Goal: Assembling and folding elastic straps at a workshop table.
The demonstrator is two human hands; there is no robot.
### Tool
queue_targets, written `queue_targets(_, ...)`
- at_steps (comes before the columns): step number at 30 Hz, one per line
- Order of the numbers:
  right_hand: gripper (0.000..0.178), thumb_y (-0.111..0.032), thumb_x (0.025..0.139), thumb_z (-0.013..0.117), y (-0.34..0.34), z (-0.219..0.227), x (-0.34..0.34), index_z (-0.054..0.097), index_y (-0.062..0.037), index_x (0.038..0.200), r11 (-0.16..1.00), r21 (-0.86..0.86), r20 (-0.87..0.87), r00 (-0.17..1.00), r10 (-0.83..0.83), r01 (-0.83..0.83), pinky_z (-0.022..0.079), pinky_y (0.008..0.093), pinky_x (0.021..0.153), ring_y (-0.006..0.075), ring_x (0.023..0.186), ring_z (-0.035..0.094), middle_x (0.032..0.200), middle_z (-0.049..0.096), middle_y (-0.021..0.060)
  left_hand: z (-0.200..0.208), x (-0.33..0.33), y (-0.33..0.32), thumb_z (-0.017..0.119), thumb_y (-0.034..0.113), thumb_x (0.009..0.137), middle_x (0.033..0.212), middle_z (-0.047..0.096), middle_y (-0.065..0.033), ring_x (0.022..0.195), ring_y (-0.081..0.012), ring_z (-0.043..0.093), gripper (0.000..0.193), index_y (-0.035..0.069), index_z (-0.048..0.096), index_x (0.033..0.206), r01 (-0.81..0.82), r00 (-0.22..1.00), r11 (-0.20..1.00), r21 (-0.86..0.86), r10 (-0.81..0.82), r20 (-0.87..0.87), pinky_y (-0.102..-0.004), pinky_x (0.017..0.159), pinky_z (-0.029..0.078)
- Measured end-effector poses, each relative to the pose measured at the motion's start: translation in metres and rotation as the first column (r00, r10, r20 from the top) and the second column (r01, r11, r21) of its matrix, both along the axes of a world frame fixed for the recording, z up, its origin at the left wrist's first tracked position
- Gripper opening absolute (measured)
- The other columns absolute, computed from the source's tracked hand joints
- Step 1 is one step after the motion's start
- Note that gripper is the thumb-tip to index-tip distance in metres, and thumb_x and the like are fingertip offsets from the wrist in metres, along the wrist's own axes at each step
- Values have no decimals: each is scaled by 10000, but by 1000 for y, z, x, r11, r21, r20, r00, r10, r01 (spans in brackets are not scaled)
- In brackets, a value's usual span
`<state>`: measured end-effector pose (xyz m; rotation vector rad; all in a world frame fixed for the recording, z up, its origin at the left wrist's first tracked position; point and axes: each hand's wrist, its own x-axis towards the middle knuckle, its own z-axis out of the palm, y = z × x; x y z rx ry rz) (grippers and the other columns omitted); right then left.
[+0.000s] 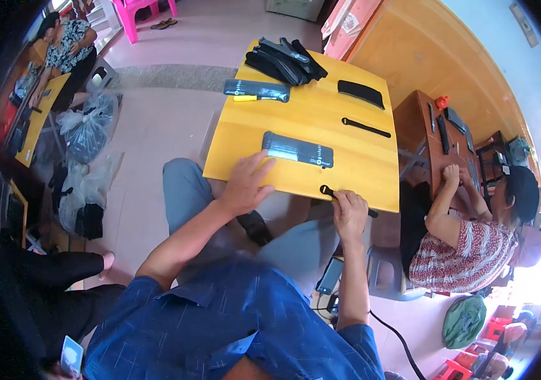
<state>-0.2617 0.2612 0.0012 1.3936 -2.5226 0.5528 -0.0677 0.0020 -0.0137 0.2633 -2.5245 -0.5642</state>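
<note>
At the near edge of the yellow table (232, 142) my right hand (350, 215) has its fingers closed over a black strap (327, 190). The strap's looped end pokes out to the left, and its other end shows right of the hand. My left hand (246, 182) is spread, its fingertips at the lower left corner of a flat clear-and-black packet (299, 149). Farther back lies a similar packet (270, 87), with a yellow-handled tool (245, 98) along its near side. Another black strap with a looped end (366, 127) rests on the right side of the table.
Black straps or packets are heaped (283, 60) at the table's far end, beside a wide black strip (361, 94). To the right, a person (466, 247) works at a brown table (419, 114). Plastic bags (90, 130) sit on the floor at left. A phone (329, 276) is beside my leg.
</note>
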Motion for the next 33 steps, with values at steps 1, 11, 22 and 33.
queue_targets(1, 237, -110, 836, 751, 1, -3, 0, 697, -77, 1064, 1000, -19, -1, 1000, 11, -11, 472, 450, 928, 305, 1007, 651, 1061, 692, 91, 1, -1, 8, 704, 297, 892, 1498, 466, -202, 1362, -412, 462, 627, 78, 507, 1447, 25, 999, 999, 47, -24, -28, -540, 1113, 386)
queue_targets(11, 126, -122, 931, 660, -44, 40, 48, 672, -54, 1036, 979, -160, 387, 904, 181, -127, 542, 457, 773, 376, 885, 693, 965, 705, 173, 29, -17, 55, 716, 165, 886, 875, 740, -114, 703, -288, 700, 178, 48, 728, 1020, 91, 995, 793, 603, -43, -93, -378, 655, 553)
queue_targets(22, 151, -151, 936, 691, -39, 37, 13, 696, -43, 1041, 988, -69, 561, 813, 154, -140, 529, 373, 725, 268, 784, 661, 853, 691, 133, 12, -5, 8, 677, 131, 944, 730, 709, -66, 609, -94, 659, 152, -12, 717, 916, -64, 994, 266, 962, 103, 37, -245, 552, 539)
queue_targets(33, 116, -97, 980, 677, -47, 5, -44, 708, 0, 1035, 966, -250, 765, 625, 153, 69, 467, 249, 642, 78, 683, 540, 757, 620, -3, 7, -20, -32, 640, 141, 926, 718, 715, -72, 588, -140, 678, 158, 4, 715, 898, -203, 979, 570, 796, 115, 168, -304, 587, 537)
